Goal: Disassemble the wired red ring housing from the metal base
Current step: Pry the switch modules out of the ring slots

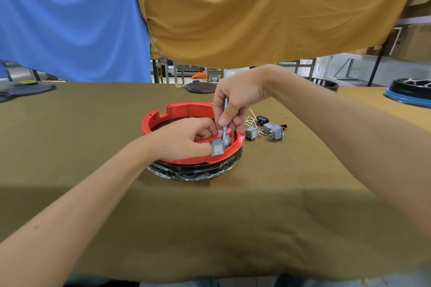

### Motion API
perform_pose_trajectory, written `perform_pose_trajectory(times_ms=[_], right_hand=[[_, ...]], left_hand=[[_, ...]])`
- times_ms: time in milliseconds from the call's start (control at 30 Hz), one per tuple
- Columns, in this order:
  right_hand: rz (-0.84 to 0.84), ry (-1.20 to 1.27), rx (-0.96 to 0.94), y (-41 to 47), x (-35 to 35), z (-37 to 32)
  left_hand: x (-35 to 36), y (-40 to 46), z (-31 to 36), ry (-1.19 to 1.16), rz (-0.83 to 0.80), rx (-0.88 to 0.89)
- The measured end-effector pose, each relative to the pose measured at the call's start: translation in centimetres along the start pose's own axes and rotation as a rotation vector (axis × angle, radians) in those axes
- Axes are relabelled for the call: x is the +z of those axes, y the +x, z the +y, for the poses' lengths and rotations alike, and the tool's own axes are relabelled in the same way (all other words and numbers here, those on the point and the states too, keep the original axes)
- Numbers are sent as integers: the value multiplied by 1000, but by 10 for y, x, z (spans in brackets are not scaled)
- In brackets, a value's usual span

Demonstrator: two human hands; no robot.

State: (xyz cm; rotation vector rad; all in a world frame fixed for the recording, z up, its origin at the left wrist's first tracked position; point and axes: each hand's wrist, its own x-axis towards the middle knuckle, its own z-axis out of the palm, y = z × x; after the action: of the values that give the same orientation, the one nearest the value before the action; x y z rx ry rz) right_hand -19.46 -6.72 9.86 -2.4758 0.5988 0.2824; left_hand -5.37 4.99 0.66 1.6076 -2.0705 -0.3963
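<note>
Right hand (235, 100) inside red ring housing (177, 112)

Your view is evenly and brightly lit from overhead, with soft shadows under the red ring housing (193, 133). You get strong wide-angle bending at the edges, and your forearms blur slightly.

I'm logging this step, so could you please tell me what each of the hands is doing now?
Left hand: grips the grey switch at the red ring housing.
Right hand: pinches a thin metal tool.

Left hand (186, 138), right hand (235, 98): fingers pinched.
</note>
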Motion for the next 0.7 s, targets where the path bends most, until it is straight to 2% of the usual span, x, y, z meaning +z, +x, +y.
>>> perform_pose_trajectory(times_ms=[233, 533, 700], right_hand=[[220, -249, -69, -9, 20, 3], [6, -44, -10, 2, 6, 1], [-28, 13, -2, 4, 4, 7]], left_hand=[[-3, -1, 2, 57, 1, -6], [-3, 1, 2, -2, -35, 6], [-2, 0, 4, 11, -45, 4]])
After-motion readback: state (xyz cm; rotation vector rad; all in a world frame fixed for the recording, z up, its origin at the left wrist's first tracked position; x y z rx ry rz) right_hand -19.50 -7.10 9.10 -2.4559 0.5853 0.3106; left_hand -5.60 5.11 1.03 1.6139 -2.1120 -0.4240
